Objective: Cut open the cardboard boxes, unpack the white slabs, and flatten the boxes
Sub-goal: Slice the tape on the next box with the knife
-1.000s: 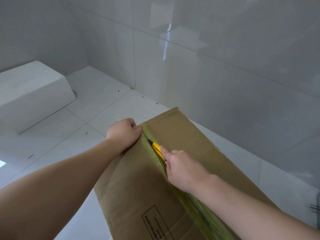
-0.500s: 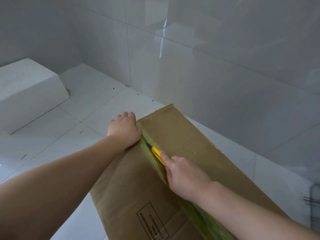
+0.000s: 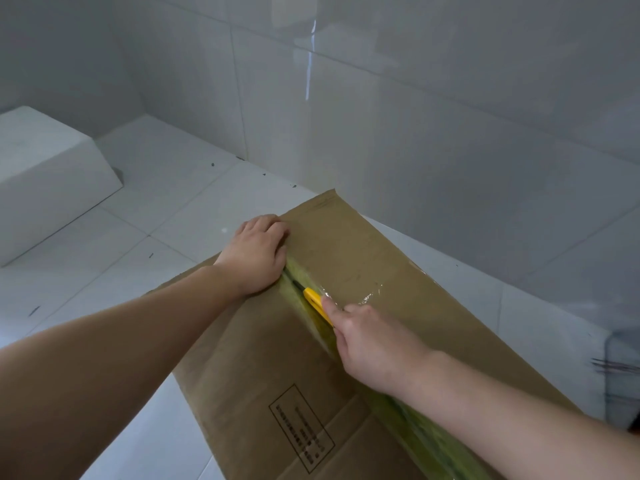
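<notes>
A long brown cardboard box (image 3: pixel 363 258) lies on the white tiled floor, running from the lower right toward the wall. A strip of yellowish clear tape (image 3: pixel 426 431) covers its centre seam. My left hand (image 3: pixel 254 252) presses flat on the box's left flap near the far end, fingers together beside the seam. My right hand (image 3: pixel 372 341) grips a yellow utility knife (image 3: pixel 317 303), index finger laid along its back. The blade is in the seam, just below my left hand. The box's contents are hidden.
A glossy grey tiled wall (image 3: pixel 433 133) rises just behind the box's far end. A white slanted block (image 3: pixel 45 181) sits at the left on the floor (image 3: pixel 156 202). A dark blurred object (image 3: pixel 623 372) shows at the right edge.
My right hand has drawn the knife back toward me along the seam. My left hand stays pressed on the left flap. The view has shifted slightly.
</notes>
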